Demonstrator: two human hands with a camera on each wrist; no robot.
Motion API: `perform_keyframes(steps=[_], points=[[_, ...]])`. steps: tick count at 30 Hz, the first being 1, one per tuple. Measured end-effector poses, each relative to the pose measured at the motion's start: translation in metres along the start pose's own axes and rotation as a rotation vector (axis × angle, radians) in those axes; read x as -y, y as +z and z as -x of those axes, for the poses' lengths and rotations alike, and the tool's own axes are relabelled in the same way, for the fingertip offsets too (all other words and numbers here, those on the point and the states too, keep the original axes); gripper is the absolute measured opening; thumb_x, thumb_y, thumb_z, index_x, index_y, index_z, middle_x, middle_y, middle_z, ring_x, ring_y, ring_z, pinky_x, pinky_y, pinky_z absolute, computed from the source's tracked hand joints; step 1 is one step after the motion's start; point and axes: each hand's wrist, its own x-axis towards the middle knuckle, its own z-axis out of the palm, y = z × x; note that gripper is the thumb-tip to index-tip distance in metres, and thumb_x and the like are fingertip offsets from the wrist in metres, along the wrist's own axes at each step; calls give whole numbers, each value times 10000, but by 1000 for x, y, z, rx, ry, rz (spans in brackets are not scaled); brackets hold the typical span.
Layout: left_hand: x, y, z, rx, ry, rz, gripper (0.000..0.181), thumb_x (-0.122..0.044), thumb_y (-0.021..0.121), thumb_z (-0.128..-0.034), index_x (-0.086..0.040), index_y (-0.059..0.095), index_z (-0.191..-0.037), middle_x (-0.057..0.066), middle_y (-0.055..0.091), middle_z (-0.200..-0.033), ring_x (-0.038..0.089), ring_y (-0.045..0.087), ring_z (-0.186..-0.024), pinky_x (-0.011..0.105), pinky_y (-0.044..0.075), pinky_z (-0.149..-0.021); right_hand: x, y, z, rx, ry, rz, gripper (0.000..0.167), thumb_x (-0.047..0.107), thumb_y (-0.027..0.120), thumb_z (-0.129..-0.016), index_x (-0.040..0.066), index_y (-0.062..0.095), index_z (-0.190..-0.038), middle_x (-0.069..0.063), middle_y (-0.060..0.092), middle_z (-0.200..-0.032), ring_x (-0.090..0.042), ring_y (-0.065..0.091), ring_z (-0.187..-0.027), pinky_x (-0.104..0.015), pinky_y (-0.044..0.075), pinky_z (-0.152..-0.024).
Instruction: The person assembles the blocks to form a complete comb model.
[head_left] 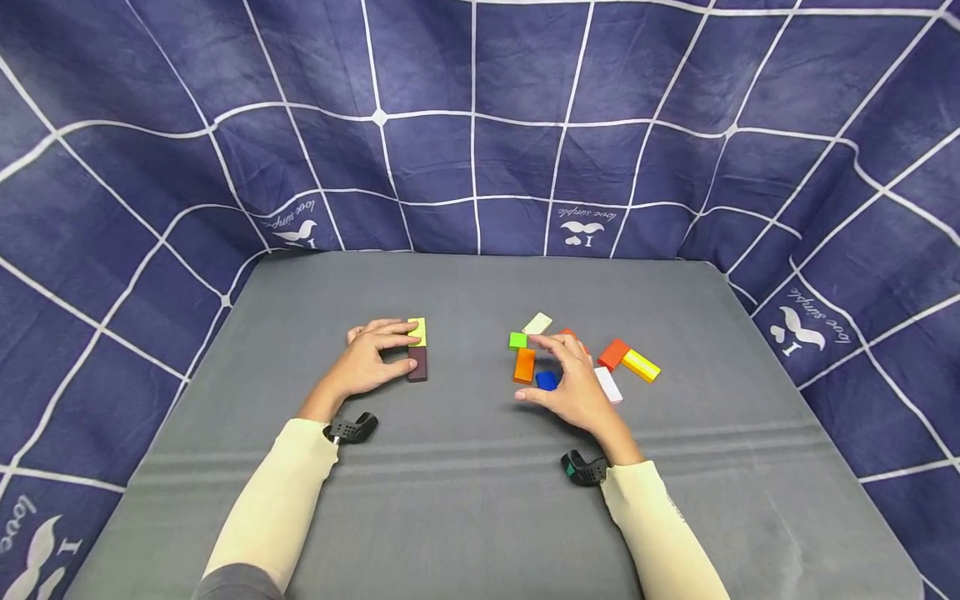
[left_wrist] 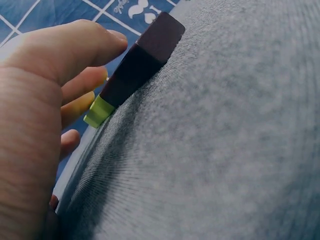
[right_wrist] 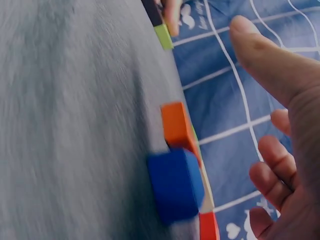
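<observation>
On the left of the grey table, a yellow-green block (head_left: 420, 337) and a dark brown block (head_left: 417, 367) lie end to end in a line. My left hand (head_left: 362, 360) is beside them, fingertips at the yellow-green block and thumb at the dark brown one's side. The fingers are only gently bent. Thumb and fingers spread apart, my right hand (head_left: 576, 387) hovers over loose blocks and holds nothing. Nearest to it are a blue block (right_wrist: 175, 185) and an orange block (head_left: 524, 367). A red block behind its fingers is partly hidden.
A small green block (head_left: 518, 340) and a cream block (head_left: 537, 324) lie beyond the orange one. Right of the right hand are a white block (head_left: 609, 386), a red block (head_left: 613, 354) and a yellow block (head_left: 641, 366). Blue curtain (head_left: 517, 158) encloses the table's back and sides.
</observation>
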Motion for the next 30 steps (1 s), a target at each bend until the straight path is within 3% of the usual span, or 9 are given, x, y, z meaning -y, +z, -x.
perform_keyframes(steps=[7,12,19,25,30], points=[[-2,-2,2,17,-1,-48,455,-368,825,-809,-262,728,-1241,-15,610,-1431,265,456,-1377,553,210,-1031,-13,-16,6,61,-10,60,928,456,957,-607,207,572,-1414,-88,583,-1254,-232,481,-1186,-413,358,-931],[-1,-2,1,46,-21,-80,459,-401,808,-825,-314,710,-1265,-80,575,-1465,222,434,-1399,538,193,-1047,-25,-24,12,99,-19,73,936,419,974,-584,163,593,-1399,-91,585,-1215,-215,472,-1142,-395,264,-851],[-3,-5,2,112,-68,-85,472,-443,768,-860,-336,676,-1311,-113,508,-1520,226,400,-1445,565,156,-1098,-36,-27,15,164,-4,109,912,445,971,-574,188,615,-1374,-45,556,-1224,-232,454,-1147,-427,235,-885],[-5,-7,0,139,-66,-85,469,-456,746,-878,-330,667,-1323,-95,490,-1536,257,371,-1475,652,87,-1157,-41,-27,15,176,-18,143,888,461,967,-568,210,639,-1353,-33,541,-1241,-243,440,-1146,-442,208,-880],[-6,-6,-1,143,-67,-83,470,-452,755,-870,-323,675,-1315,-95,498,-1529,260,362,-1481,647,98,-1156,-43,-28,16,198,-16,165,867,477,959,-577,210,651,-1342,-18,534,-1234,-241,434,-1141,-476,185,-901]])
